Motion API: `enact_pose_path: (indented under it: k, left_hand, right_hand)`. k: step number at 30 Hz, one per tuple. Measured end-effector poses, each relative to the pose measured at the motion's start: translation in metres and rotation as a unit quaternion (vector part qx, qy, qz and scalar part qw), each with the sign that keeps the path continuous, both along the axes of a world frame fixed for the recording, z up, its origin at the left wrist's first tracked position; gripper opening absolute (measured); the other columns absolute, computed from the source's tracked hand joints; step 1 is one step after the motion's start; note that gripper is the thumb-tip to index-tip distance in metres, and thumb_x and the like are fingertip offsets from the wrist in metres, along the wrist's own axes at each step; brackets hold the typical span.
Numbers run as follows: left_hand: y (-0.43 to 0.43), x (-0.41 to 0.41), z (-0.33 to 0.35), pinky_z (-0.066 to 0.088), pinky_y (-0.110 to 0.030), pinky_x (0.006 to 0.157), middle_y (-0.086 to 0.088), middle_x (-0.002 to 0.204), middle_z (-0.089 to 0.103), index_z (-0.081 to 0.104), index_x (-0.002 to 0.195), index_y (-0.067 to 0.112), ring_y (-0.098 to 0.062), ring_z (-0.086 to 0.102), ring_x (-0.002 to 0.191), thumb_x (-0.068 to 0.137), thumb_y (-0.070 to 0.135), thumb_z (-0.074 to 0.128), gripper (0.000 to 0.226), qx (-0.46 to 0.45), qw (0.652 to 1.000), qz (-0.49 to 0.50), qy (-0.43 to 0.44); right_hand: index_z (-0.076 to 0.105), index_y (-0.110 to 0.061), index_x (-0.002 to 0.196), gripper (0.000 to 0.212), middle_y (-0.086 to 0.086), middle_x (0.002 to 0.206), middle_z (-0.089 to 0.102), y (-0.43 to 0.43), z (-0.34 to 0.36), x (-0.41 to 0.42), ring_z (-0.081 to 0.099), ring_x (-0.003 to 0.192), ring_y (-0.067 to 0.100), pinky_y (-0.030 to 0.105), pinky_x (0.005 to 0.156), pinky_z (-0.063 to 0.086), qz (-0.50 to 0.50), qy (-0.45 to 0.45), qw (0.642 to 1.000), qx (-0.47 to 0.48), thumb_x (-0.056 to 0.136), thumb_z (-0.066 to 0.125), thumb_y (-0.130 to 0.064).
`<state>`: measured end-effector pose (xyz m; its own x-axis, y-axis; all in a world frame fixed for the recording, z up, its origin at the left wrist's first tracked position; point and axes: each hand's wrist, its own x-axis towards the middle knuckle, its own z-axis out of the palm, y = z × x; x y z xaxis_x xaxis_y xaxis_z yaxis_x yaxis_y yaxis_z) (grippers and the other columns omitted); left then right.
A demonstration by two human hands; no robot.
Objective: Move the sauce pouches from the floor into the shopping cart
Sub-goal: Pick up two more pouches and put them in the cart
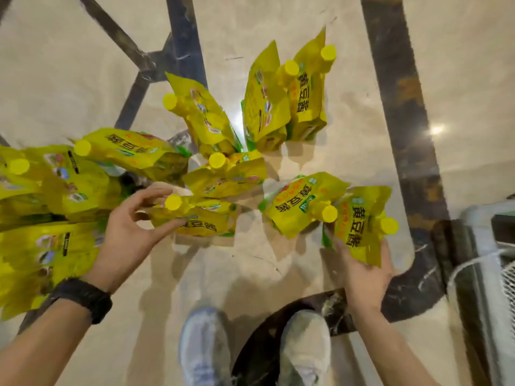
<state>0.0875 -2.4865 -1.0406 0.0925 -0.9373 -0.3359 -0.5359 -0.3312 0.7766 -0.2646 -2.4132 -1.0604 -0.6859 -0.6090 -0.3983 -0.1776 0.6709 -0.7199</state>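
The pick-up step is under way, and both hands are busy. The right hand is holding one pouch clear of the floor, fingers wrapped behind it and the palm cupping its base, with the yellow cap pointing toward the shopping cart at the right edge. The left hand is hovering at the nearest standing pouch. Its fingers are spread apart, the forefinger arching over the cap and the thumb lying along the front face, so nothing is clamped yet. A dark wristband is showing on that arm.

The other sauce pouches are standing and leaning in a loose ring on the floor ahead of the person's shoes, with a crowd of them off to the left. One tilted pouch is sitting just beside the right hand's load, and whether that hand is touching it too is impossible to tell.

By the look of it the job is at an early stage, since the cart's inside is barely showing and plenty of stock is down on the floor. The next move is likely calling for the left fingers to pinch in under the cap, where the spout gives a firm neck. Then both pouches need lifting and swinging right, over the cart's rim.
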Motion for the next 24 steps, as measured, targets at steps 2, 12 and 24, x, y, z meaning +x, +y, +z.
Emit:
enact_pose_path:
  k: [2,12,24]
  left_hand:
    - [0.003,0.006,-0.012,0.047,-0.015,0.092,0.032,0.118,0.064,0.065,0.108,0.037,-0.001,0.057,0.115,0.062,0.019,0.087,0.053,0.014,0.999,-0.033,0.01]
    - [0.047,-0.033,-0.037,0.052,-0.021,0.098,0.002,0.121,0.071,0.069,0.114,0.029,-0.011,0.066,0.115,0.047,0.038,0.1,0.075,0.086,0.992,-0.01,0.096]
    - [0.043,-0.067,-0.009,0.055,-0.024,0.088,0.022,0.111,0.073,0.064,0.12,0.029,-0.003,0.07,0.104,0.066,0.024,0.089,0.061,0.132,0.985,0.0,0.109]
  right_hand:
    - [0.058,-0.04,0.113,0.045,-0.007,0.106,0.071,0.001,-0.013,0.001,0.067,0.094,0.003,0.02,0.083,0.049,-0.012,-0.017,0.999,-0.045,0.077,0.082,-0.027]
    - [0.052,-0.019,0.136,0.072,-0.032,0.124,0.058,0.014,-0.02,-0.045,0.054,0.119,-0.006,0.014,0.1,0.043,0.125,0.025,0.99,-0.064,0.071,0.083,-0.011]
    - [0.066,-0.018,0.113,0.043,-0.01,0.104,0.07,-0.01,0.015,-0.051,0.067,0.095,-0.002,0.027,0.091,0.053,0.109,-0.013,0.992,-0.066,0.074,0.082,-0.006]
